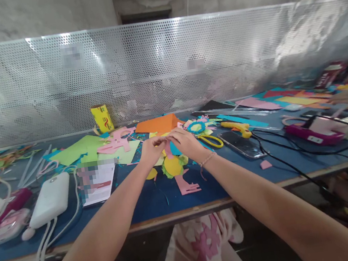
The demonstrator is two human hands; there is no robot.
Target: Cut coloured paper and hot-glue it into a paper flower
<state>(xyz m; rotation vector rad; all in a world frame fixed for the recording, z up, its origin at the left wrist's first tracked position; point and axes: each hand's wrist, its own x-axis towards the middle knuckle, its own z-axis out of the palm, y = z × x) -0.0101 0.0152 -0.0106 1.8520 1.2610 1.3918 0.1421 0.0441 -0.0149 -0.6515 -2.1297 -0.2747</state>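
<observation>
My left hand (152,151) and my right hand (186,142) meet fingertip to fingertip above the table, both closed in a pinch. Between them a small pink paper strip (168,150) hangs down; its upper end is hidden by my fingers. Just below lies a yellow paper circle (173,165) with a green fringed edge. A cut pink paper scrap (187,184) with slits rests nearer the table edge. Beyond my right hand are a blue fringed paper ring (197,127) and yellow-handled scissors (212,141).
A yellow hot glue gun (235,129) and a phone (241,143) lie to the right, with black cables beyond. Leftward are a white power bank (50,199), a covered phone (100,184) and green paper (78,151). Orange paper (155,125) lies behind my hands, before a perforated metal screen (152,64).
</observation>
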